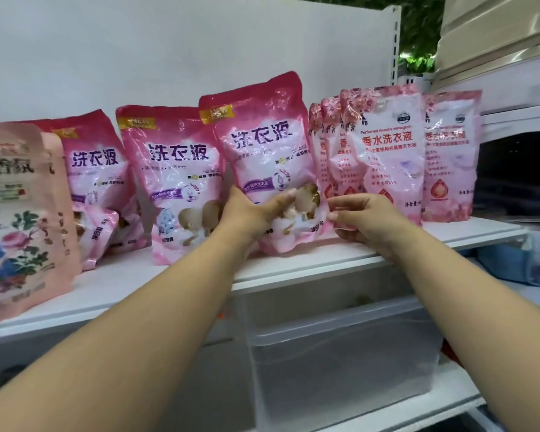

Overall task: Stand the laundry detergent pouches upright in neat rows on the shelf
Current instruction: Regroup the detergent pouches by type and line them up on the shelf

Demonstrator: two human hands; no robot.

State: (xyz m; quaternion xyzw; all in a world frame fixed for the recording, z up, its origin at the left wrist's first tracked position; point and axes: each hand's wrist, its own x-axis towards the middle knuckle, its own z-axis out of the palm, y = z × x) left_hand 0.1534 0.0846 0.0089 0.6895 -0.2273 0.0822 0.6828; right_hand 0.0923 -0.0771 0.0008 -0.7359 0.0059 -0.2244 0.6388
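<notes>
**Both hands on pink pouches at mid shelf**

Far left of frame: peach floral pouch [19, 219] upright at the front edge of the white shelf [293, 266]. Just right of it, a pink pouch [91, 163] stands further back, with a smaller crumpled one [97, 235] slumped against its base. Next, second pink pouch [172, 182], upright, leaning slightly. Centre frame: third pink pouch [262, 145], tallest in view, tilted right, bottom crumpled on the shelf. Left hand [250, 213] grips its lower front, thumb across the face, fingers curled round the left side. Right hand [362, 219] pinches the bottom corner of the front rose-print pouch [384, 157], thumb on the front, fingers behind. That pouch heads a tight row; at least two more like it [328, 151] show edge-on behind, touching the third pink pouch. Right of frame: one more rose-print pouch [449, 157], upright, just beside the row. Lower centre: clear plastic bin [340, 353] under the shelf.
</notes>
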